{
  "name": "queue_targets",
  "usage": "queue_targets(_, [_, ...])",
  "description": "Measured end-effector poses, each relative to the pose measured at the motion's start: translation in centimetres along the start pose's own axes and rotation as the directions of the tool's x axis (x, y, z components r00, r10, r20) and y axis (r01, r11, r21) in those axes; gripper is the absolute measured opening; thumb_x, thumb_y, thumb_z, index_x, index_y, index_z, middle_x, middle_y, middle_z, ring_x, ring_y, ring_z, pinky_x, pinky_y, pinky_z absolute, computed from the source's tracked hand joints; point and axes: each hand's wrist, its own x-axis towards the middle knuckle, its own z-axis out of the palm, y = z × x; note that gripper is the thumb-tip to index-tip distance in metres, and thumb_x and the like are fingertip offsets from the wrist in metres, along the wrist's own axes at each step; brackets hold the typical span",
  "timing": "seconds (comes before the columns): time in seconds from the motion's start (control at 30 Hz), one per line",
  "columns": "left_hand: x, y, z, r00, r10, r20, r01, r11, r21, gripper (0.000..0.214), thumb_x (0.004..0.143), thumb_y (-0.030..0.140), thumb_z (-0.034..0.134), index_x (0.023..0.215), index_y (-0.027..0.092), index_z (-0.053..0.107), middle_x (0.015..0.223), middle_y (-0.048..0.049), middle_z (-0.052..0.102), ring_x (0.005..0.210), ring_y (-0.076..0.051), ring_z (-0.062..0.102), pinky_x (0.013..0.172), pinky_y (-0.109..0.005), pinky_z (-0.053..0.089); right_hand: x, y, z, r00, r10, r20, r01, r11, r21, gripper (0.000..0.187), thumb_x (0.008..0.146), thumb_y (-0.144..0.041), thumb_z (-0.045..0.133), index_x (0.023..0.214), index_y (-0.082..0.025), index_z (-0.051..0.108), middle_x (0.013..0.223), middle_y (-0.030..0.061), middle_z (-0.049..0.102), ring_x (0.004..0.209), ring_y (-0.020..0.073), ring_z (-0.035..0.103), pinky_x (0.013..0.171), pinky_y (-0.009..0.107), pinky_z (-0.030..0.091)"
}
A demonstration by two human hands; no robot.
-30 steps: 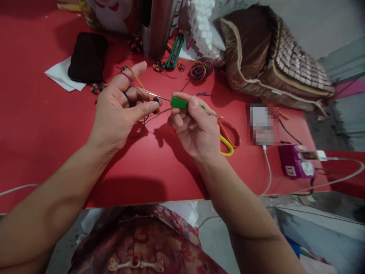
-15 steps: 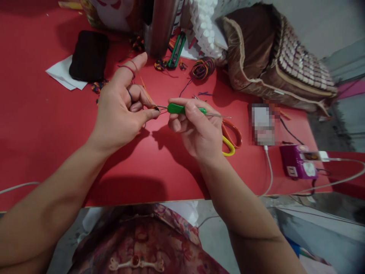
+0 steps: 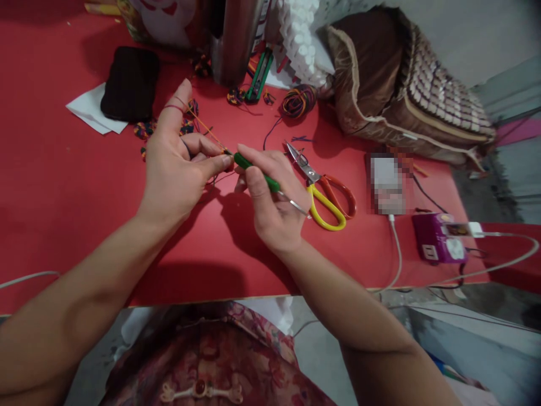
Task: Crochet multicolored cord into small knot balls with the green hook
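No text, brand or number can be read. The purple box point(image 3: 443, 242) carries a small white label point(image 3: 429, 252) with a dark mark inside it, too small to make out; the round pale patch point(image 3: 455, 250) on the same box yields no legible wording. The printed packet point(image 3: 169, 25) at the top edge bears red shapes on a pale ground, cut off by the frame. Dark print on the white surface point(image 3: 261, 25) beside the metal cylinder point(image 3: 236, 42) is illegible. The pixelated device point(image 3: 386, 186) is obscured.
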Motion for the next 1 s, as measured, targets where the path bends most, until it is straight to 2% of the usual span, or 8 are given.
queue_targets(0.13, [0.2,-0.3,-0.2,0.997,-0.079,0.025,0.080,0.994,-0.072,0.102,0.074,0.019,0.107,0.160,0.035,0.055,0.079,0.0070,0.074,0.088,-0.023,0.080,0.080,-0.036,0.061,-0.6,-0.3,0.2,0.998,-0.060,0.003,0.060,0.995,-0.085,0.035,0.112,-0.036,0.070,0.142,-0.047,0.081,0.117,0.0042,0.079,0.103,0.0250,0.078,0.099,0.048,0.068])
queue_targets(0.27, [0.9,-0.3,-1.1,0.987,-0.139,0.080,0.148,0.983,-0.111,0.089,0.069,0.024,0.110,0.145,0.033,0.065,0.079,0.0058,0.077,0.079,-0.021,0.078,0.073,-0.034,0.062,-0.5,0.1,-0.2,0.992,-0.119,0.049,0.122,0.991,-0.052,0.039,0.114,-0.037,0.066,0.149,-0.049,0.077,0.118,0.0039,0.076,0.097,0.0222,0.078,0.095,0.045,0.069])
queue_targets(0.4, [0.9,0.1,-1.0,0.997,-0.033,0.074,0.038,0.997,-0.062,0.113,0.068,0.022,0.109,0.166,0.029,0.053,0.076,0.0079,0.075,0.077,-0.020,0.078,0.074,-0.031,0.063,0.4,0.5,-0.7,0.974,-0.207,0.087,0.218,0.967,-0.130,0.035,0.116,-0.038,0.060,0.144,-0.038,0.081,0.113,0.0039,0.081,0.078,0.0168,0.077,0.086,0.041,0.071])
queue_targets(0.47, [0.6,0.3,-0.4,0.998,0.002,0.058,0.000,0.999,-0.036,0.124,0.070,0.017,0.108,0.174,0.030,0.044,0.076,0.0087,0.075,0.078,-0.020,0.079,0.074,-0.029,0.062,0.6,0.6,-0.8,0.953,-0.283,0.105,0.300,0.927,-0.223,0.032,0.115,-0.029,0.062,0.140,-0.033,0.082,0.109,0.0041,0.082,0.082,0.0173,0.078,0.086,0.039,0.071])
queue_targets(0.57, [0.0,0.4,0.2,0.997,-0.053,0.054,0.055,0.997,-0.048,0.122,0.074,0.017,0.107,0.176,0.035,0.041,0.081,0.0080,0.076,0.079,-0.019,0.080,0.071,-0.026,0.060,0.4,0.7,-0.7,0.914,-0.385,0.126,0.402,0.825,-0.397,0.038,0.113,-0.022,0.063,0.147,-0.032,0.077,0.108,0.0058,0.080,0.097,0.0217,0.079,0.086,0.038,0.069])
queue_targets(0.67, [-0.1,0.7,0.0,0.989,-0.127,0.078,0.132,0.988,-0.075,0.108,0.075,0.019,0.108,0.167,0.031,0.052,0.081,0.0065,0.076,0.076,-0.018,0.078,0.068,-0.028,0.060,-0.1,0.8,-0.6,0.893,-0.438,0.105,0.440,0.796,-0.416,0.043,0.113,-0.028,0.063,0.155,-0.034,0.071,0.111,0.0075,0.078,0.101,0.0237,0.077,0.087,0.039,0.069])
queue_targets(0.87, [0.9,1.3,-1.5,0.971,-0.175,0.165,0.192,0.977,-0.096,0.084,0.070,0.015,0.107,0.144,0.027,0.067,0.083,0.0048,0.078,0.075,-0.016,0.076,0.071,-0.029,0.061,0.2,0.7,-1.2,0.961,-0.250,0.115,0.270,0.935,-0.227,0.039,0.117,-0.042,0.057,0.150,-0.035,0.078,0.118,0.0077,0.079,0.085,0.0198,0.078,0.085,0.042,0.071])
queue_targets(1.0, [1.2,1.8,-2.0,0.957,-0.204,0.207,0.225,0.971,-0.080,0.091,0.072,0.015,0.107,0.151,0.022,0.063,0.083,0.0052,0.079,0.075,-0.017,0.079,0.070,-0.028,0.058,0.9,0.8,-1.3,0.993,-0.073,0.097,0.066,0.996,0.066,0.030,0.114,-0.041,0.066,0.137,-0.041,0.085,0.099,0.0027,0.077,0.077,0.0180,0.074,0.077,0.040,0.070])
